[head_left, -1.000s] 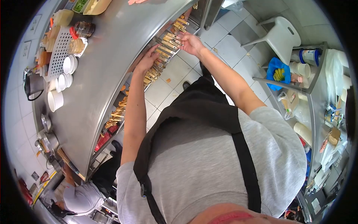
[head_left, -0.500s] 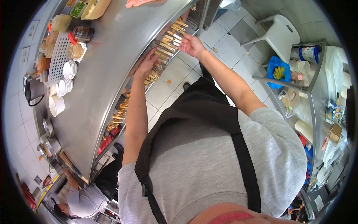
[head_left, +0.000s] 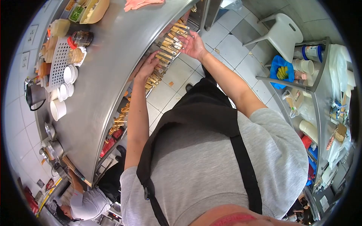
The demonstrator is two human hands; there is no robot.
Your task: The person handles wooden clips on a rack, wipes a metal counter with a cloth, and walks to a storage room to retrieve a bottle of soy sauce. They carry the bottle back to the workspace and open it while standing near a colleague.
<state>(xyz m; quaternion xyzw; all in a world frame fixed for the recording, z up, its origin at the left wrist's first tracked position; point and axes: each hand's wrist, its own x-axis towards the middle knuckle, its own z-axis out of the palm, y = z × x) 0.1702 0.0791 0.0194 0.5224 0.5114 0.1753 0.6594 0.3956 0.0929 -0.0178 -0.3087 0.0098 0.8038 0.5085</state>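
Flat wooden skewers (head_left: 164, 56) lie side by side in a long row on a shelf under the counter edge, handle ends pointing toward me. My right hand (head_left: 194, 46) is palm up at those ends, thumb spread and fingertips against a few handles. Handles partly cover its fingertips. On the counter side of the row, my left hand (head_left: 146, 68) reaches in with fingers stretched out beside the skewers; some of its fingers are hard to make out. Farther down the shelf sit more skewers (head_left: 120, 121), whose food looks brownish.
The steel counter (head_left: 113, 49) curves along my left, bearing white bowls (head_left: 70, 74), a red-lidded jar (head_left: 81, 39) and a pink cloth (head_left: 142, 3). A white chair (head_left: 281, 37) and a loaded rack (head_left: 318, 86) stand right. Another person (head_left: 88, 203) works at lower left.
My right hand has opened a little, its thumb rising and its fingers moving in behind the handles. My left hand has shifted slightly along the row. The view has tilted slightly.
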